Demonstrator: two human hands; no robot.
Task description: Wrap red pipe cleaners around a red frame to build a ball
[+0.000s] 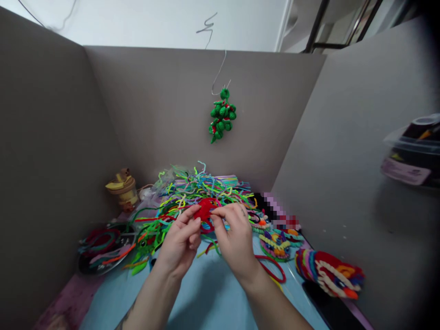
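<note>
Between both hands is a small red fuzzy piece (205, 210), apparently of pipe cleaner. My left hand (183, 240) pinches its left side with thumb and forefinger, the other fingers curled. On the opposite edge, the thumb and forefinger of my right hand (234, 236) are pressed together, closed on the same piece. Just behind it lies a large heap of many-coloured pipe cleaners (206, 183). Below my right wrist, a red pipe cleaner loop (280, 270) rests on the blue table cover (213, 293).
A round metal tray (129, 240) with coiled pipe cleaners stands left, near a yellow-brown cup (125, 192). Colourful fuzzy figures (275, 245) and a striped fuzzy roll (330, 275) lie right. Green fuzzy pieces (222, 117) hang from a wire. Grey panels (165, 114) surround the table.
</note>
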